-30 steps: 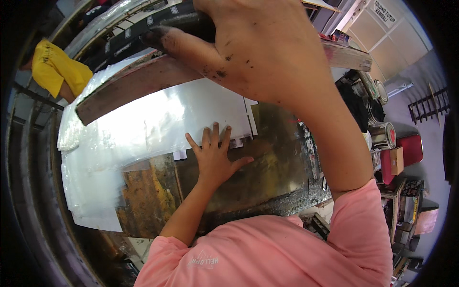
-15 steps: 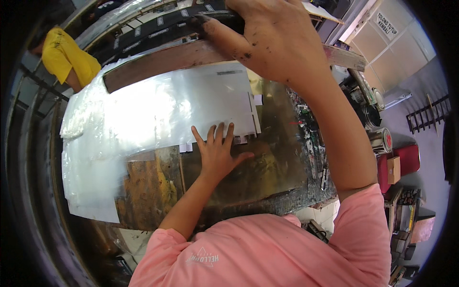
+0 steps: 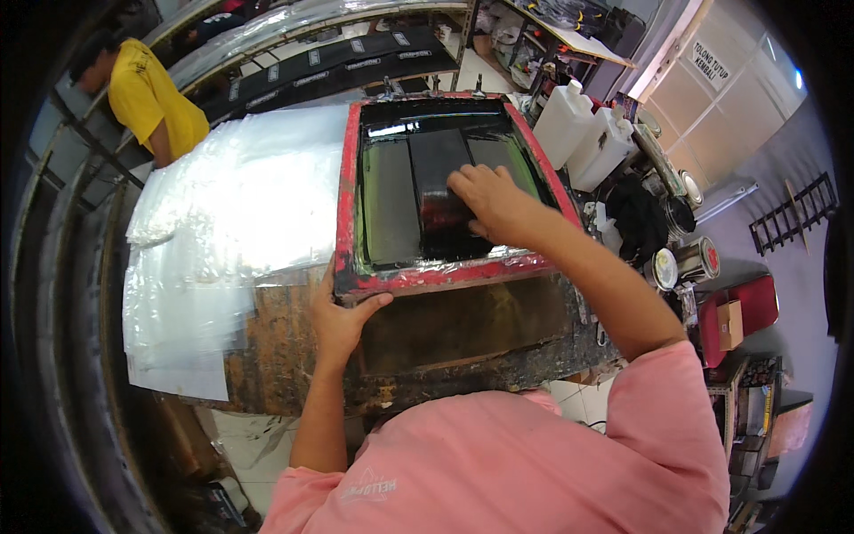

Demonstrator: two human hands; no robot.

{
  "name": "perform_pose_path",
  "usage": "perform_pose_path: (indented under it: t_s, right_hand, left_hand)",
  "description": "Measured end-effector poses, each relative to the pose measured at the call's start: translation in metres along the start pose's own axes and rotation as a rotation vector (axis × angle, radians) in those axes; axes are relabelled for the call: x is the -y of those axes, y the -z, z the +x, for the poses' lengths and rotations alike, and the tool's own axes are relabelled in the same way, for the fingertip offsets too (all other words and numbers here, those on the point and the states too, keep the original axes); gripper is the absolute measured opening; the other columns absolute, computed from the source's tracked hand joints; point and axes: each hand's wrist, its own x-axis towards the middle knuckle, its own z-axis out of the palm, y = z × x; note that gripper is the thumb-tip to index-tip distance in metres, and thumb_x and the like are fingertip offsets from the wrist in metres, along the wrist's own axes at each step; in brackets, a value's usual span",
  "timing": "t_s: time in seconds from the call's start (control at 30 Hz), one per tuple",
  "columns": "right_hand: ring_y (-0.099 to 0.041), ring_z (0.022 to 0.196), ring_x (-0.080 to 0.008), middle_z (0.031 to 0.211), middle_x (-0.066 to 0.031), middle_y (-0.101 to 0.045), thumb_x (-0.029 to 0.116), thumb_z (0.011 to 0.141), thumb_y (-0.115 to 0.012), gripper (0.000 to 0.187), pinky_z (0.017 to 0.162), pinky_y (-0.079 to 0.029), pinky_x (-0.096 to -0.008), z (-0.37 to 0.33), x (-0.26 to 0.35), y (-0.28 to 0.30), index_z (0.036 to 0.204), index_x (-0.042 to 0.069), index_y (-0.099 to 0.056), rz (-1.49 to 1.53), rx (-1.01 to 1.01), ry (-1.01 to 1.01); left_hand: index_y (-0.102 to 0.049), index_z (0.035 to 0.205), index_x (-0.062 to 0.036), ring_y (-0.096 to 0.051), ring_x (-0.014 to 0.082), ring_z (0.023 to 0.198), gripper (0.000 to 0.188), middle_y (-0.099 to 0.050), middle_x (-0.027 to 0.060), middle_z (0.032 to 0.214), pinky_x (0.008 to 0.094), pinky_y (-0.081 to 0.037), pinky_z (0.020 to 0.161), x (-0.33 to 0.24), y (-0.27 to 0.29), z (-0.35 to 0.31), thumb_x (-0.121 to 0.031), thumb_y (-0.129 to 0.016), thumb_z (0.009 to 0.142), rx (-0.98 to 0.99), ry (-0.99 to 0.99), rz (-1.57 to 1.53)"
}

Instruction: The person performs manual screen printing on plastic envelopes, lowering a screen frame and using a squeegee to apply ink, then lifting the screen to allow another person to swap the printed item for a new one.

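One scuffed red frame (image 3: pixel 348 196) lies on the table (image 3: pixel 280 347), right of some shiny sheets (image 3: pixel 236 196), its sides and the long black strip (image 3: pixel 435 156) inside running near to far. The left hand (image 3: pixel 337 322) grips its near left corner; the right hand (image 3: pixel 500 206) is curled over the strip, but whether it holds anything is hidden. Before, the frame was lifted up and the left hand lay spread flat.

The left hand (image 3: pixel 336 324) holds the near left corner of a red frame (image 3: pixel 345 191), which lies on the tabletop (image 3: pixel 283 338). The right hand (image 3: pixel 500 206) is bent over the dark screen (image 3: pixel 391 196) inside it. Shiny plastic sheets (image 3: pixel 240 191) lie at the left; white jugs (image 3: pixel 562 125) stand at the right.
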Motion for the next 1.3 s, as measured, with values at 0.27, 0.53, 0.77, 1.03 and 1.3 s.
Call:
perform_pose_path:
  t_s: [0.27,0.53,0.77,1.03,1.3]
  right_hand:
    - [-0.055,0.113,-0.0344,0.113,-0.0134,-0.056,0.006,0.076,-0.077,0.054,0.096,-0.037,-0.0538,-0.033,0.026,-0.057,0.123,0.008,-0.050,-0.071,-0.165,-0.225]
    - [-0.055,0.113,-0.0334,0.112,-0.0111,-0.054,0.008,0.076,-0.079,0.053,0.101,-0.036,-0.0583,-0.058,0.034,-0.080,0.121,0.008,-0.051,-0.038,0.002,-0.199]
    - [-0.057,0.111,-0.0307,0.109,-0.0087,-0.055,0.006,0.076,-0.078,0.048,0.103,-0.037,-0.0595,0.022,-0.011,-0.092,0.117,0.009,-0.053,-0.184,-0.028,-0.215]
    - [-0.059,0.117,-0.0327,0.118,-0.0105,-0.060,0.010,0.076,-0.083,0.056,0.098,-0.039,-0.0589,0.159,-0.152,-0.114,0.121,0.009,-0.049,-0.218,-0.125,-0.202]
    - [-0.056,0.114,-0.0361,0.116,-0.0140,-0.058,0.012,0.078,-0.080,0.058,0.099,-0.038,-0.0551,0.012,-0.036,-0.028,0.126,0.007,-0.049,-0.012,0.024,-0.038]
  left_hand:
    - [-0.069,0.140,-0.0100,-0.058,0.0252,0.103,0.103,-0.067,0.0077,0.105,0.0427,-0.032,0.101,0.060,-0.002,-0.016,-0.062,-0.097,0.055,-0.073,-0.179,0.503]
    - [-0.073,0.135,-0.0129,-0.051,0.0249,0.100,0.102,-0.054,0.0034,0.100,0.0426,-0.031,0.097,0.069,0.002,-0.010,-0.067,-0.095,0.050,-0.016,-0.227,0.819]
    - [-0.070,0.141,-0.0096,-0.050,0.0252,0.099,0.111,-0.052,0.0034,0.097,0.0443,-0.030,0.097,0.060,0.007,-0.012,-0.066,-0.095,0.048,0.044,-0.117,0.815]
    - [-0.070,0.142,-0.0112,-0.049,0.0245,0.095,0.116,-0.050,0.0032,0.094,0.0429,-0.032,0.093,0.055,0.012,-0.013,-0.070,-0.094,0.045,0.032,-0.157,0.759]
    - [-0.059,0.150,-0.0017,-0.061,0.0209,0.098,0.114,-0.065,0.0073,0.103,0.0410,-0.046,0.094,0.050,0.002,-0.017,-0.044,-0.103,0.054,-0.073,-0.066,0.374]
